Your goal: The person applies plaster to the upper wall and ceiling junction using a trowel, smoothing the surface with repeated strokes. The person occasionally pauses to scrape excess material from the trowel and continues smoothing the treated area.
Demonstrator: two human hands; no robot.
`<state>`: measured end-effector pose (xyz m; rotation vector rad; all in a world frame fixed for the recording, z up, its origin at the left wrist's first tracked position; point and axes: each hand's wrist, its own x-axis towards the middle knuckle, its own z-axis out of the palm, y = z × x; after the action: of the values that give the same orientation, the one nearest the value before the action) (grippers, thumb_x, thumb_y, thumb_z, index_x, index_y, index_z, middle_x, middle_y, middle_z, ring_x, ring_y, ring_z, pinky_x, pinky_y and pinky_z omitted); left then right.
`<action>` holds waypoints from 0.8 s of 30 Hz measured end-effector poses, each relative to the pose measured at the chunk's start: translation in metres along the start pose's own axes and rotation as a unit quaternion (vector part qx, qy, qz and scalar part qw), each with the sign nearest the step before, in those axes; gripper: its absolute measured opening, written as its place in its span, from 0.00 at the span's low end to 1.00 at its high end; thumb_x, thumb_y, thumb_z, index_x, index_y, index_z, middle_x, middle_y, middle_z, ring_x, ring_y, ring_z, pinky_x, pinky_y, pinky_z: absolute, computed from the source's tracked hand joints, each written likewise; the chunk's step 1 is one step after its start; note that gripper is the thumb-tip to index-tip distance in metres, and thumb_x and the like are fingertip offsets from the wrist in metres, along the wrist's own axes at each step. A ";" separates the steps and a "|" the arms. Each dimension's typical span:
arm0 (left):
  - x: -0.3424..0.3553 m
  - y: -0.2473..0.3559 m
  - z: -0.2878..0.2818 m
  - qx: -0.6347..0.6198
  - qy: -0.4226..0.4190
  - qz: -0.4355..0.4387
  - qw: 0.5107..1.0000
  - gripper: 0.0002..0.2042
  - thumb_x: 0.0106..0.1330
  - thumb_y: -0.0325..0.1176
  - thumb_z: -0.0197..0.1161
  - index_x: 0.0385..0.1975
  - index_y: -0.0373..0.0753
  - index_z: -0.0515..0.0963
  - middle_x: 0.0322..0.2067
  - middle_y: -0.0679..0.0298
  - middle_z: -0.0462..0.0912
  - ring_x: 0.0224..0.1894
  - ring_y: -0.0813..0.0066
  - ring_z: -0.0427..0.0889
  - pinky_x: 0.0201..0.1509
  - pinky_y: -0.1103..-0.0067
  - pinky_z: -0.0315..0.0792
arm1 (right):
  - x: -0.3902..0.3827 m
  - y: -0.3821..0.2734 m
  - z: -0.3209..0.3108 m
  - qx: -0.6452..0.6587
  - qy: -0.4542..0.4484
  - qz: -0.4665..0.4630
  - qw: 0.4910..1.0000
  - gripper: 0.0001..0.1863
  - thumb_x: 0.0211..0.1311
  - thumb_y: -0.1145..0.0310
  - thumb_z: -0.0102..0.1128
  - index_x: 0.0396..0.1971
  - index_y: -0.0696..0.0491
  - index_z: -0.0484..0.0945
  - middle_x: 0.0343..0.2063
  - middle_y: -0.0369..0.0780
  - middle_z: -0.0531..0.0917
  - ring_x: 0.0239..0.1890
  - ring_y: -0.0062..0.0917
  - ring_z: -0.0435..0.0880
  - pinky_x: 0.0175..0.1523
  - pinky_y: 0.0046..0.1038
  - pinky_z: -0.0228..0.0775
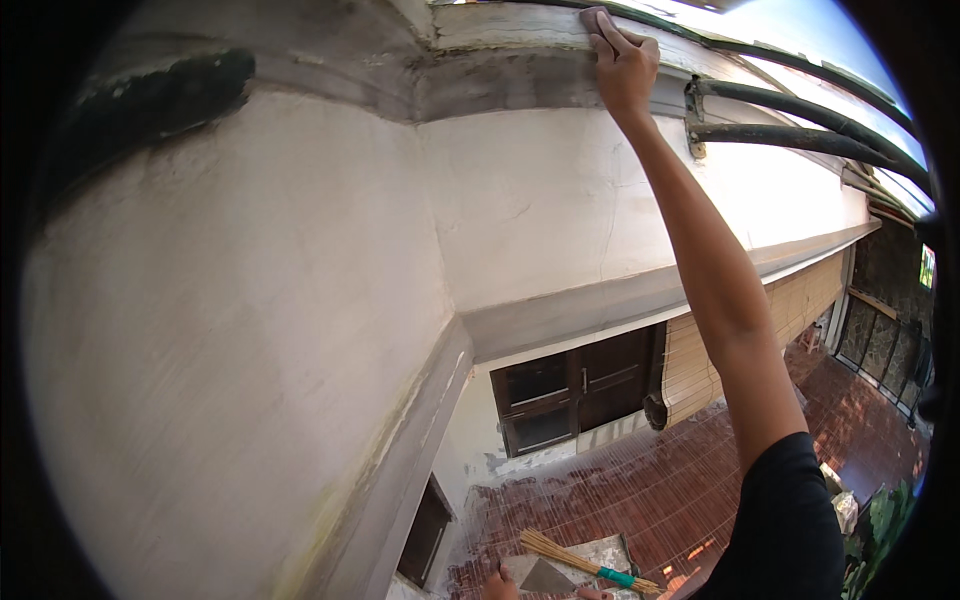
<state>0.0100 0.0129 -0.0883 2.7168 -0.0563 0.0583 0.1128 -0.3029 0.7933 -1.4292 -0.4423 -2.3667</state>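
My right arm reaches far up across the view. At its end my right hand (627, 72) is closed on a small brownish pad (594, 17) that looks like folded sandpaper. The pad is against the pale upper band of the ledge (510, 25) at the top of the wall, beside a dark pipe. Below the hand runs a stained grey moulding (510, 82), and under that a white wall (540, 190) with fine cracks. My left hand does not show. Two skin-toned shapes at the lower edge look like toes, though they are mostly cut off.
Dark metal bars (790, 115) stick out from a wall bracket right of my hand. A lower ledge (570, 310) runs above a dark-framed window (575, 388) and a bamboo blind (695, 365). Far below, a stick broom (575, 560) with a green band lies above red-brown floor tiles (640, 480).
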 end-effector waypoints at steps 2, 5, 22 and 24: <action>-0.003 0.000 0.006 -0.034 0.004 -0.046 0.998 0.29 0.76 0.57 0.38 0.69 0.47 0.65 0.71 0.51 0.62 0.75 0.45 0.52 0.74 0.44 0.44 | -0.007 -0.019 0.015 -0.067 0.027 -0.059 0.996 0.17 0.65 0.67 0.63 0.54 0.39 0.82 0.39 0.45 0.84 0.43 0.35 0.80 0.51 0.36 0.76; -0.005 0.005 0.008 -0.073 0.008 -0.043 0.996 0.30 0.76 0.57 0.37 0.70 0.47 0.65 0.71 0.50 0.61 0.75 0.46 0.51 0.75 0.45 0.40 | -0.008 -0.028 0.026 -0.023 0.007 -0.147 0.989 0.20 0.64 0.68 0.65 0.55 0.32 0.83 0.39 0.43 0.85 0.43 0.33 0.78 0.52 0.34 0.75; -0.019 0.026 -0.009 -0.116 0.129 -0.008 0.985 0.32 0.77 0.57 0.32 0.66 0.39 0.68 0.61 0.41 0.73 0.65 0.41 0.70 0.70 0.54 0.59 | -0.018 -0.030 0.032 -0.090 0.059 -0.055 0.993 0.22 0.64 0.71 0.63 0.56 0.34 0.83 0.38 0.41 0.86 0.42 0.31 0.76 0.50 0.33 0.73; -0.014 0.023 -0.004 -0.134 0.119 -0.011 0.984 0.32 0.77 0.58 0.32 0.65 0.39 0.69 0.59 0.40 0.74 0.63 0.41 0.71 0.69 0.54 0.61 | -0.025 -0.038 0.038 -0.071 0.029 -0.118 0.990 0.21 0.64 0.71 0.63 0.56 0.34 0.83 0.37 0.42 0.86 0.42 0.31 0.77 0.51 0.33 0.74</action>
<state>-0.0056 -0.0060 -0.0754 2.4229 0.0344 0.3442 0.1368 -0.2494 0.7842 -1.4327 -0.4577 -2.6697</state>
